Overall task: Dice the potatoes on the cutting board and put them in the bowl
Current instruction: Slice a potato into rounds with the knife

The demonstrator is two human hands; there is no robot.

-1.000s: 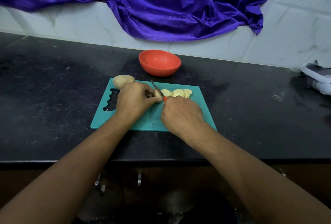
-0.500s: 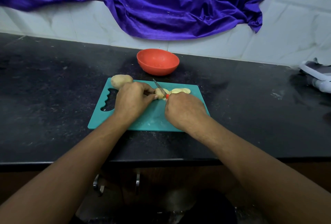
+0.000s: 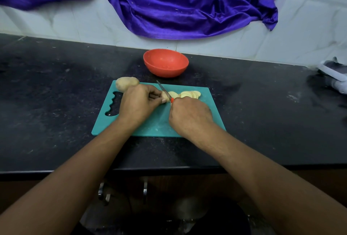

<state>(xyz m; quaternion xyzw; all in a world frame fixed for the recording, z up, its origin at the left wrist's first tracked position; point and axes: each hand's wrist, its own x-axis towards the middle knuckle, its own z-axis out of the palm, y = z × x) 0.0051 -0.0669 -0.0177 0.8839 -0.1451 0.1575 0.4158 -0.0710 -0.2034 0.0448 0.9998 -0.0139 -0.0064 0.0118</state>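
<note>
Potato stub [image 3: 164, 96], pinched in the grip of the left hand [image 3: 138, 103], has lost another slice; the right hand [image 3: 189, 114] grip is clamped on the knife [image 3: 163, 89]. Slices [image 3: 189, 94] only: dicing outstanding, bowl [image 3: 166, 62] unfilled.

Cutting board [image 3: 210, 114]: solid teal, faint whitish scuffing toward the near edge. Bowl [image 3: 166, 65]: plain orange-red, a few pale specks inside. Whole potato [image 3: 126, 83]: tan-beige skin. Potato slices [image 3: 189, 94]: pale creamy yellow. Potato end piece [image 3: 164, 96]: cream and tan. Knife [image 3: 163, 89]: silver-grey blade, orange-red on the visible bit of handle. Tabletop [image 3: 56, 94]: black, with fine pale flecks and grey smears. Wall tiles [image 3: 84, 22]: white, faint grey veining. Cloth [image 3: 178, 4]: deep violet-blue, glossy highlights along the folds. Object at right edge [image 3: 334, 69]: white and grey.
</note>
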